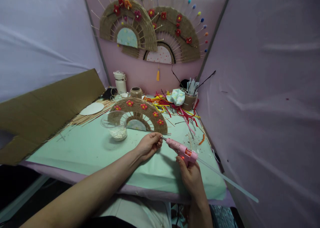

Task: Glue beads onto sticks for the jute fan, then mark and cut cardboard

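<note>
Right hand [191, 176] closed round the handle of a pink plastic glue gun [181, 149], red light lit; a long translucent glue stick [230, 180] trails out the back, toward near right. Left hand [149, 147] pinched, thumb to fingertips, right at the metal nozzle; whether it holds something tiny, can't tell. Key relation: gun's long axis runs from near right to far left, nozzle pointing into the left fingertips, tip about touching; exact contact unclear. Brown twine-wrapped half-ring fan with red flowers [149, 110] is just beyond the left hand, straight edge facing near, its right end just beside the fingertips. Left hand is the nearer one to it; right sits farther back, near right. Clear round plastic cup [110, 127] with small white pieces [118, 133] stands left of the left hand, before the fan's left end, on the pale green tablecloth [100, 161].
</note>
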The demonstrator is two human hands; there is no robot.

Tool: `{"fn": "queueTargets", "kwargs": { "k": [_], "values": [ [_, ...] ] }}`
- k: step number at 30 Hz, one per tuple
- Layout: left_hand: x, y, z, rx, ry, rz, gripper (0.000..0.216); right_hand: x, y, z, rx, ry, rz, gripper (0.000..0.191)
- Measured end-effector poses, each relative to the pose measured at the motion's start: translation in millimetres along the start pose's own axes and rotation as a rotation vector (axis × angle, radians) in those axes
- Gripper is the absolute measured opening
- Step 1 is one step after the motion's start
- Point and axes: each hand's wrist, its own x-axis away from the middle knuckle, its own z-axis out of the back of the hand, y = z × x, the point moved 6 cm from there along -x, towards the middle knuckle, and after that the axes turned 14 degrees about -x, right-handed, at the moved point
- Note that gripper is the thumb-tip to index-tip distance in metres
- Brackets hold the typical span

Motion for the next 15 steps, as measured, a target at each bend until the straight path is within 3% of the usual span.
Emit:
{"fn": "queueTargets", "kwargs": {
  "k": [15],
  "values": [
    [-0.5,-0.8,1.3,0.012,0.008,0.002,0.021,2.7,12.2,0.2,0.019,-0.032,-0.047,0.041]
  ]
}}
